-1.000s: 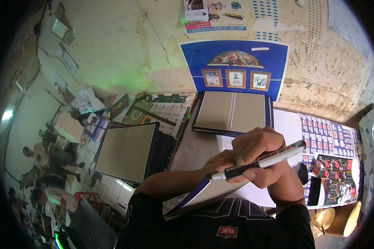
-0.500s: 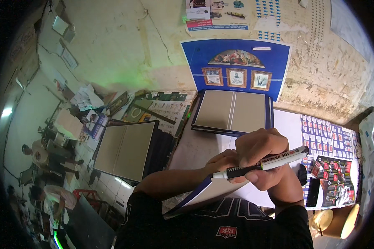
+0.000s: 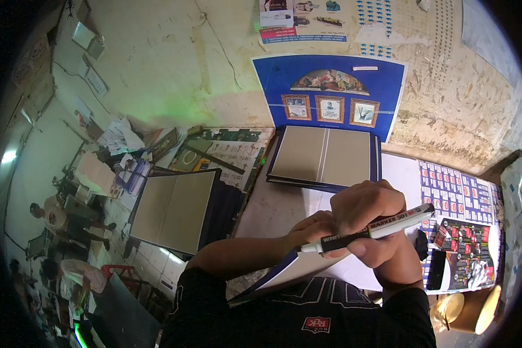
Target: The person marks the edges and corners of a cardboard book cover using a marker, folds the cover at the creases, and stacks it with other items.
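A whiteboard marker (image 3: 391, 223), white with a black band and a dark end, lies slanting in my right hand (image 3: 371, 206), whose fingers and thumb are wrapped round it. Close beside it is my left hand (image 3: 314, 227), its fingers curled and partly hidden behind the marker and right hand; what they hold does not show. Below both hands a beige board with a blue edge (image 3: 293, 271) stands tilted against my chest, partly covered by my left forearm.
Flat beige cover boards with dark edges (image 3: 348, 153) are stacked on the table by the wall. More boards (image 3: 177, 209) lie to the left. At right are a printed sheet (image 3: 455, 188), a black phone (image 3: 437, 269) and round stools (image 3: 487, 310). Other people (image 3: 55, 214) are at far left.
Both hands and the marker have shifted very slightly to the right. My grip on the marker looks the same, and the boards have stayed in place.
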